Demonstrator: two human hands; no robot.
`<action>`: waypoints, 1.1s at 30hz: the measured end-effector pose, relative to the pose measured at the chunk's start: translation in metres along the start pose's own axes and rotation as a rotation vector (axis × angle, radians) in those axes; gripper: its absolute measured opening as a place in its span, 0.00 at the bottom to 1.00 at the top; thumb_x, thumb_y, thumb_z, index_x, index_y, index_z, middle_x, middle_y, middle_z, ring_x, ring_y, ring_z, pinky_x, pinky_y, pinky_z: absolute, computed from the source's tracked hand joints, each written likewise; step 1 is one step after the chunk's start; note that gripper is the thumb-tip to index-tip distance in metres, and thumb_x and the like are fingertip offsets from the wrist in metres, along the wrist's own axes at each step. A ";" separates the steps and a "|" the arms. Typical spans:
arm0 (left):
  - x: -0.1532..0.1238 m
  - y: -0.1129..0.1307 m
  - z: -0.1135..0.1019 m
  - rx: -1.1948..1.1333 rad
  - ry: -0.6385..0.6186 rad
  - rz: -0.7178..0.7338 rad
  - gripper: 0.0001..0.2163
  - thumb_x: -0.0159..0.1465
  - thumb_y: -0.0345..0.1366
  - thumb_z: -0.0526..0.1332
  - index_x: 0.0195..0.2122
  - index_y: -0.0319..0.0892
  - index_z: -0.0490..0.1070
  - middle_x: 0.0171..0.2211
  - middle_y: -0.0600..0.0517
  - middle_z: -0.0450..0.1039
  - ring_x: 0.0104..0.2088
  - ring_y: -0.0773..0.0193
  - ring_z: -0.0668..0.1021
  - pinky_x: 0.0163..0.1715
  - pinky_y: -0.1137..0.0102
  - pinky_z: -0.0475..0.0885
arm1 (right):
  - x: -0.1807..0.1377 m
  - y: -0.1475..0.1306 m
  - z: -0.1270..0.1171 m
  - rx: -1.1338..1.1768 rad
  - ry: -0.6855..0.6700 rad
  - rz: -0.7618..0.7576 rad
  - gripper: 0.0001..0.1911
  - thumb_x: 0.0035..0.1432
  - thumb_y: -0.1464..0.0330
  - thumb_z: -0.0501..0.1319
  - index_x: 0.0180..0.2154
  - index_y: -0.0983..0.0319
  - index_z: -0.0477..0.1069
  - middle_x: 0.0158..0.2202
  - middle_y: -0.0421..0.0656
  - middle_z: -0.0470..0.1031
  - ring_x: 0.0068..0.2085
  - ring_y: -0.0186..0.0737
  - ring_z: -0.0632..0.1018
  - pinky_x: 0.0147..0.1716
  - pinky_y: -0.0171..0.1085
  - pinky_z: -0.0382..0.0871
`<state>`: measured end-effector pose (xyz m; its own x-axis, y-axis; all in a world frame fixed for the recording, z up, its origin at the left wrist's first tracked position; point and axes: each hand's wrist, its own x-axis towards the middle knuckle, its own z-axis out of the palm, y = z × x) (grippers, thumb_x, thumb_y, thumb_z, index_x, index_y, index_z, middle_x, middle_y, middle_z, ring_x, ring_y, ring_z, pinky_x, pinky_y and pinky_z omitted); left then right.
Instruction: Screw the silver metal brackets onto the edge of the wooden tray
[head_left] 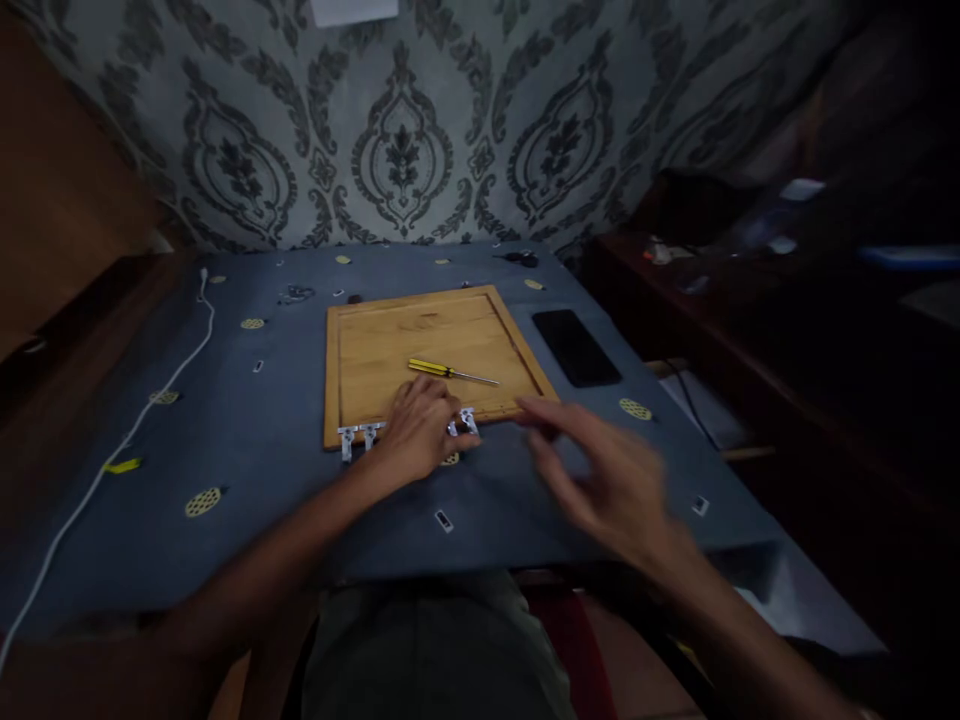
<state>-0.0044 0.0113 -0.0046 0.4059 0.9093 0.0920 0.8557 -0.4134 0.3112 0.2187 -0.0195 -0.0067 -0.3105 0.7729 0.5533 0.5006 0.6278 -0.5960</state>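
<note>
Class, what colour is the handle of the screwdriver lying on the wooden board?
Yellow; the screwdriver shows best in the head view.

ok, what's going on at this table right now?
A person sits at a table covered with a blue cloth. Their left hand rests on the near edge of a wooden board, over a row of small metal hinges. Their right hand is open, blurred and holds nothing, just off the board's near right corner. A yellow-handled screwdriver lies untouched on the board, with a black phone beside it.
</note>
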 end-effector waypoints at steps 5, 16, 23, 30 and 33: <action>-0.001 -0.002 0.004 0.021 0.047 0.020 0.15 0.63 0.48 0.72 0.41 0.41 0.81 0.45 0.46 0.78 0.52 0.49 0.75 0.52 0.57 0.69 | 0.008 0.040 0.023 -0.083 -0.161 -0.034 0.21 0.65 0.76 0.53 0.56 0.58 0.74 0.48 0.50 0.82 0.50 0.50 0.81 0.51 0.53 0.79; -0.001 0.001 -0.002 -0.008 0.018 0.009 0.16 0.63 0.47 0.72 0.47 0.44 0.81 0.44 0.47 0.77 0.51 0.50 0.75 0.51 0.58 0.70 | 0.003 0.058 0.031 -0.225 -0.319 -0.221 0.33 0.65 0.79 0.51 0.68 0.55 0.66 0.63 0.50 0.76 0.64 0.52 0.73 0.61 0.59 0.70; -0.001 0.002 -0.003 0.002 0.002 -0.002 0.15 0.63 0.47 0.71 0.44 0.41 0.82 0.45 0.46 0.77 0.52 0.49 0.75 0.52 0.57 0.71 | 0.002 0.058 0.034 -0.333 -0.351 -0.273 0.33 0.62 0.81 0.53 0.67 0.60 0.67 0.62 0.52 0.77 0.62 0.52 0.74 0.59 0.57 0.69; 0.000 0.001 -0.002 0.018 0.017 0.007 0.15 0.63 0.47 0.72 0.45 0.43 0.81 0.45 0.47 0.78 0.52 0.50 0.75 0.52 0.58 0.70 | 0.002 0.057 0.035 -0.359 -0.349 -0.260 0.35 0.60 0.82 0.56 0.67 0.59 0.68 0.61 0.50 0.77 0.62 0.52 0.74 0.58 0.55 0.70; -0.002 0.003 -0.002 0.029 0.023 0.018 0.16 0.63 0.47 0.71 0.47 0.44 0.81 0.45 0.47 0.77 0.51 0.50 0.75 0.51 0.58 0.70 | 0.002 0.059 0.037 -0.370 -0.347 -0.257 0.33 0.61 0.81 0.56 0.66 0.58 0.69 0.61 0.50 0.78 0.62 0.53 0.74 0.58 0.56 0.70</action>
<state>-0.0028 0.0082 -0.0018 0.4146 0.9022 0.1190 0.8573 -0.4310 0.2814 0.2178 0.0223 -0.0619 -0.6759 0.6235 0.3930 0.6040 0.7741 -0.1894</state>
